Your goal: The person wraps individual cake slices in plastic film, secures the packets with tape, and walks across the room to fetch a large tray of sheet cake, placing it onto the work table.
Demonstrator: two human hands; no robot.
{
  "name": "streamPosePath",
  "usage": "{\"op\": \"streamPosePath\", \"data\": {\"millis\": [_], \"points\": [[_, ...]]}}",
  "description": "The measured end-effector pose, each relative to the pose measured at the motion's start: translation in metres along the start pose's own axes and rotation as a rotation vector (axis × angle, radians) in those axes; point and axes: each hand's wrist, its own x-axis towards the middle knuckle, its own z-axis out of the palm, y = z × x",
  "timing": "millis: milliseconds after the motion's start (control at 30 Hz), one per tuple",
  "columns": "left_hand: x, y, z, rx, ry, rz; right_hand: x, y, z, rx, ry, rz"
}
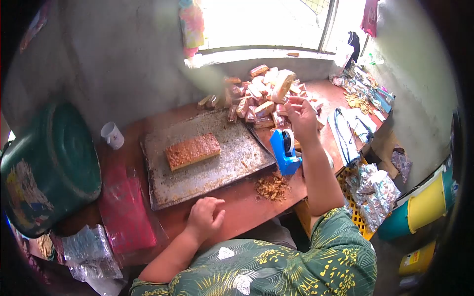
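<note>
My right hand (302,117) is raised over the far part of the table, fingertips pinched at the lower end of a wrapped slice of cake (283,85). Behind it lies a heap of similar wrapped slices (254,101). Close below that hand stands a blue tape dispenser (284,153) with a roll of tape. My left hand (205,216) rests by the near edge of a metal baking tray (197,190), fingers loosely bent, thumb apart, holding nothing. On the tray sits a rectangular block of browned cake (193,150), apart from both hands.
Crumbs (273,186) lie right of the tray. Pink plastic bags (127,212), a white mug (112,135) and a large green tub (54,167) are on the left. Scissors (365,133) and a pile of wrappers (363,81) lie at the right, above a yellow crate (363,217).
</note>
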Motion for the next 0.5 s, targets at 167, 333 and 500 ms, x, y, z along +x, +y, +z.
{"op": "streamPosePath", "data": {"millis": [167, 333, 500], "points": [[0.004, 0.005, -0.004, 0.063, -0.113, -0.056, 0.086, 0.075, -0.027, -0.209, 0.1, 0.035], [0.011, 0.006, -0.006, 0.026, -0.172, -0.106, 0.149, 0.111, -0.024, -0.292, 0.25, 0.192], [0.013, 0.004, -0.006, 0.03, -0.232, -0.13, 0.189, 0.1, -0.008, -0.441, 0.106, 0.365]]}}
